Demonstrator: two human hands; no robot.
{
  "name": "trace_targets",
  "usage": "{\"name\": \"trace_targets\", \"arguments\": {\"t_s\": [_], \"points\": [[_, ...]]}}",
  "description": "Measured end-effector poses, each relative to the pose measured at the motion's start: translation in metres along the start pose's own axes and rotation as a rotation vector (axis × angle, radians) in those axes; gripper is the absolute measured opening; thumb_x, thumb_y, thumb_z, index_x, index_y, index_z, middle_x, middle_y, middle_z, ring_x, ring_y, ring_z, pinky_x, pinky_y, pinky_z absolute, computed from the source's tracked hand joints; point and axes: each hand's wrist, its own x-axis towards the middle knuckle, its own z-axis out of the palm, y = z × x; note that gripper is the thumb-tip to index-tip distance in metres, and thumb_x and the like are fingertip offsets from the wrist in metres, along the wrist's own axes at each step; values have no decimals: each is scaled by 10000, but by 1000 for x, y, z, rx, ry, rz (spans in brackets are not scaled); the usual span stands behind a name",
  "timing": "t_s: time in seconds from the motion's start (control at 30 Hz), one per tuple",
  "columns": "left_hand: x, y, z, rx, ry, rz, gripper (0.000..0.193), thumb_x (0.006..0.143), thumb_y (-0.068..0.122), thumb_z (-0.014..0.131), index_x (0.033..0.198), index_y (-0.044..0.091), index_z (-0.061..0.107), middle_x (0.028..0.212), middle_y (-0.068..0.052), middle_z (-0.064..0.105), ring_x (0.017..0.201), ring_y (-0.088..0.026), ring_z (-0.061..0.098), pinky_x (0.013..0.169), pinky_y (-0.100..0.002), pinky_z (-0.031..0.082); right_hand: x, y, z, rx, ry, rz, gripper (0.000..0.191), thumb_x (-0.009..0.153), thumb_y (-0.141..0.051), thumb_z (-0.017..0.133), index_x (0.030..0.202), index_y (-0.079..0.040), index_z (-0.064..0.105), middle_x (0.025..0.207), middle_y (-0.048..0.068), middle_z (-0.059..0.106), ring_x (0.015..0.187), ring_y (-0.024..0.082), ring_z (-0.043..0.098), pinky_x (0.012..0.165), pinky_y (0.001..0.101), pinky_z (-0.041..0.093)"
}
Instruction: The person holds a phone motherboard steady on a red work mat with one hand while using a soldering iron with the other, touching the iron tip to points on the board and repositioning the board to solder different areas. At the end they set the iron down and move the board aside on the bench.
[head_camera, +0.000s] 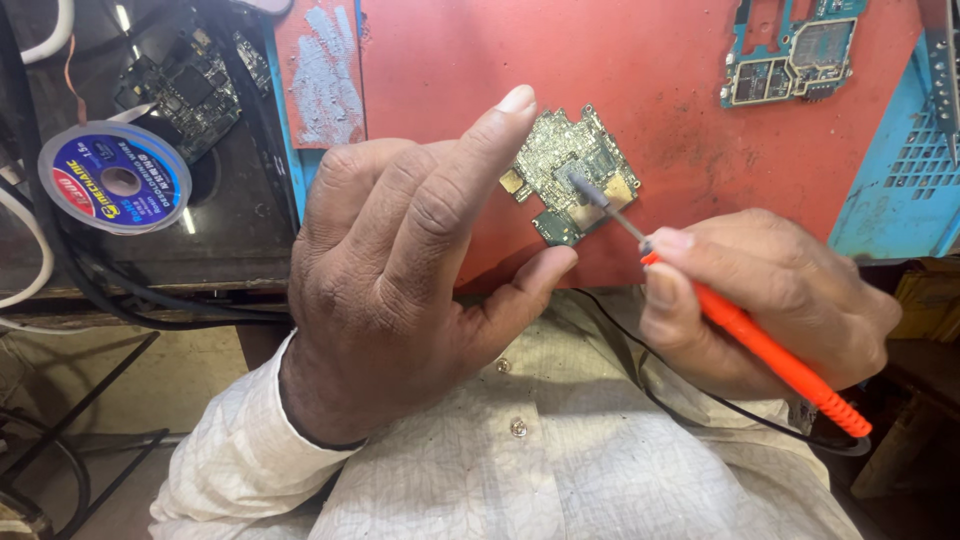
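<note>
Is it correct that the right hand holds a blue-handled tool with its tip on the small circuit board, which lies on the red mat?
Not quite: the handle is orange, not blue. In the head view the right hand holds an orange-handled tool with its tip on the small circuit board, which lies on the red mat.

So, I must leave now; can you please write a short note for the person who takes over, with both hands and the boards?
Left hand: raised above the red mat, fingers half curled, holding nothing visible; thumb near the small circuit board.
Right hand: grip closed on the orange-handled tool; its metal tip rests on the small circuit board.
Board lies flat on the mat. A second, blue circuit board sits at the mat's far right; a wire spool is far left.
Done: tip placed on the board. Left: cannot tell from this view.
</note>
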Motion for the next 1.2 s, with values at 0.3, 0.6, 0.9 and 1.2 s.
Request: {"name": "trace_targets", "arguments": {"t_s": [0.3, 0.6, 0.9, 1.2], "points": [[0, 0, 0, 7, -6, 3, 722, 987, 266, 888, 1491, 53, 418, 1355, -41, 614, 1090, -219, 598, 1025, -347, 479, -1, -2, -2, -11, -26, 21, 204, 926, 56, 747, 1100, 84, 644, 824, 161, 691, 687, 198, 700, 609, 303, 605], [0, 1, 0, 14, -4, -4, 721, 986, 269, 893, 1490, 56, 423, 1337, -39, 621, 1090, -220, 600, 1021, -345, 481, -1, -1, 0, -8, 11, 19, 199, 941, 66, 745, 1116, 81, 651, 827, 159, 692, 677, 198, 704, 620, 303, 610], [4, 2, -2, 2, -1, -4, 703, 965, 250, 895, 1461, 42, 443, 1295, -59, 636, 1068, -237, 596, 1003, -355, 478, -3, 0, 2, -11, 16, 16, 184, 933, 57, 746, 1090, 86, 653, 814, 166, 689, 679, 208, 697, 603, 305, 602], [13, 6, -5, -34, 7, -20, 421, 878, 207, 927, 964, 90, 532, 1208, -90, 656, 1079, -290, 600, 952, -425, 475, -3, 1, 4, 1, 40, 12, 192, 919, 62, 749, 1085, 85, 656, 801, 165, 687, 648, 202, 694, 581, 310, 601]]}}
